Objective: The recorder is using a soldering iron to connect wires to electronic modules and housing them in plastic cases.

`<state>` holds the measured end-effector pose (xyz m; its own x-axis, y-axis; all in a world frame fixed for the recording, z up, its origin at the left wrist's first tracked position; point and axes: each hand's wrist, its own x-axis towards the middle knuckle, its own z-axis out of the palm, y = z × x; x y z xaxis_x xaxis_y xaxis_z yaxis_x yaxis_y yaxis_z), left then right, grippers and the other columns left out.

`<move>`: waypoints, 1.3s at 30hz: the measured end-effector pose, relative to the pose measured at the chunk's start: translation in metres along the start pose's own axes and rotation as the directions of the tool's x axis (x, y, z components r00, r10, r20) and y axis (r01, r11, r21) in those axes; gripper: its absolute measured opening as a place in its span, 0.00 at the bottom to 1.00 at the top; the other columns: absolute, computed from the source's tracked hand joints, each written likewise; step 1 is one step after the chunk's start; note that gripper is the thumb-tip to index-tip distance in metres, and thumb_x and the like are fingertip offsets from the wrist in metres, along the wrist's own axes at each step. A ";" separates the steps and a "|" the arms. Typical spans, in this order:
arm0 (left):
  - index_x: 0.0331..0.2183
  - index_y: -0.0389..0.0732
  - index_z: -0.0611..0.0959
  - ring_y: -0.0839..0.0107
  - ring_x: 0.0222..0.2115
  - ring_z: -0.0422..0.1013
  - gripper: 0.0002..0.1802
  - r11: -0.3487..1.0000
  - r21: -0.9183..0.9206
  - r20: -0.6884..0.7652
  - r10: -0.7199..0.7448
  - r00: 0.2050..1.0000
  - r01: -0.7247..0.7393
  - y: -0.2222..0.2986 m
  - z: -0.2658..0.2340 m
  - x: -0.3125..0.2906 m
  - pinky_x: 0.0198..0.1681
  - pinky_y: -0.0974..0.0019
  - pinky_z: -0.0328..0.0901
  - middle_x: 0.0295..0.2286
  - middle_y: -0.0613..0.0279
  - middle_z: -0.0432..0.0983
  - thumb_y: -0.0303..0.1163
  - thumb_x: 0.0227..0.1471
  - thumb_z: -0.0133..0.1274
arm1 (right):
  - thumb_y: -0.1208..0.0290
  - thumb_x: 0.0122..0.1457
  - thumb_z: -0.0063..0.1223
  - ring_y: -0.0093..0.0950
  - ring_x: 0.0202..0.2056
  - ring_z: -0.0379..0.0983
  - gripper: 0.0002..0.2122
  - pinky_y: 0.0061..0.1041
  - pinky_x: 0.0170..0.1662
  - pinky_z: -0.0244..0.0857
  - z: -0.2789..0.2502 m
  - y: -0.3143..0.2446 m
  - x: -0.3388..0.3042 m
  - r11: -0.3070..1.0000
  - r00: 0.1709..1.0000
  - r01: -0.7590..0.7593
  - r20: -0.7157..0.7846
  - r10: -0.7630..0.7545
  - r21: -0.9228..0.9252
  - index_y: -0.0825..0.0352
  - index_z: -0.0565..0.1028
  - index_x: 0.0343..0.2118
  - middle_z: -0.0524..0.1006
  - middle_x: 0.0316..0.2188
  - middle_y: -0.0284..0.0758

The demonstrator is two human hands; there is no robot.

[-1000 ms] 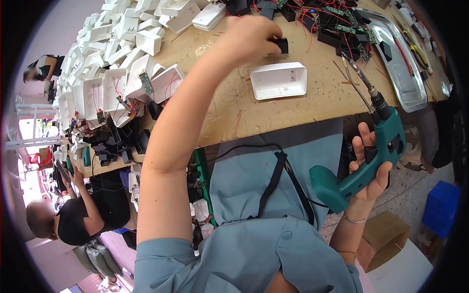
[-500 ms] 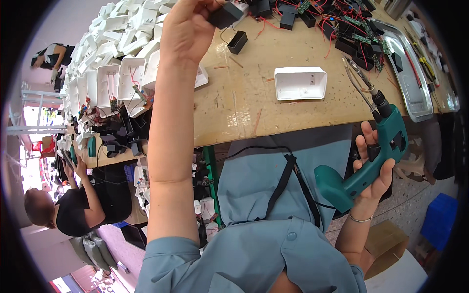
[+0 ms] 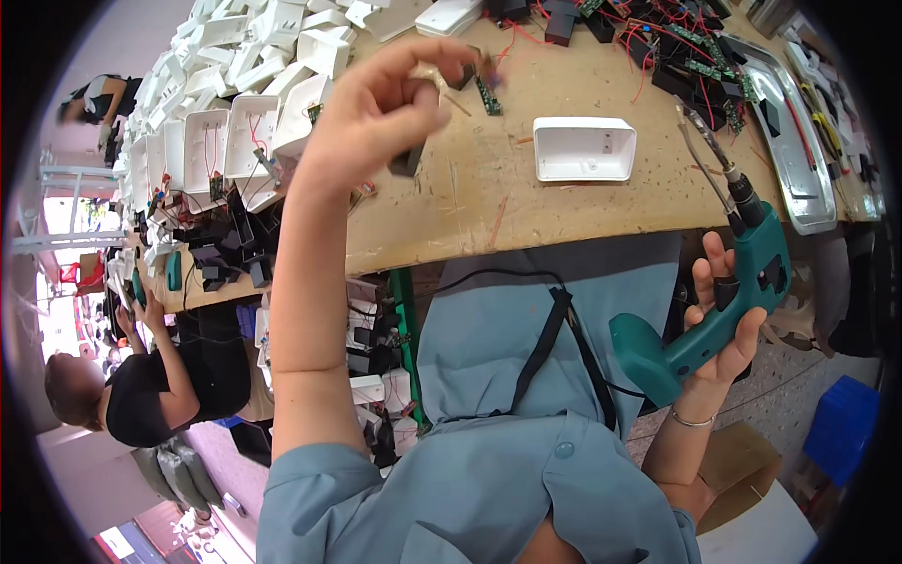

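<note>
Firmly, the right hand (image 3: 722,365) clasps a green plastic soldering gun (image 3: 716,331); the left hand (image 3: 362,127) (grip unclear) is near a slim green circuit board (image 3: 488,98).

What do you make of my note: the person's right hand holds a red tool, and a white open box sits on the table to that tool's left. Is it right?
Only the colour is wrong: the head view shows the right hand holding a green tool, not a red one. A white open box does sit on the table to its left.
</note>
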<state>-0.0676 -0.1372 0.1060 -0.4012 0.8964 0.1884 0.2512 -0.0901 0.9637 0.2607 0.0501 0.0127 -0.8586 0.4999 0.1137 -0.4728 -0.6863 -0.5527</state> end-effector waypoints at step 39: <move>0.32 0.34 0.75 0.71 0.26 0.70 0.07 0.890 0.453 -0.217 0.051 0.975 0.054 -0.013 0.029 -0.018 0.28 0.66 0.63 0.24 0.61 0.73 0.27 0.50 0.47 | 0.60 0.52 0.53 0.40 0.53 0.59 0.34 0.32 0.37 0.73 0.004 0.009 0.006 0.999 0.999 -0.026 -0.042 0.025 -0.021 0.74 0.51 0.55 0.49 0.57 0.53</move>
<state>-0.0377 -0.1391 0.0848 -0.5695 0.7749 0.2743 0.6006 0.1645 0.7824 0.2507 0.0446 0.0113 -0.8610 0.5043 0.0655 -0.4463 -0.6875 -0.5729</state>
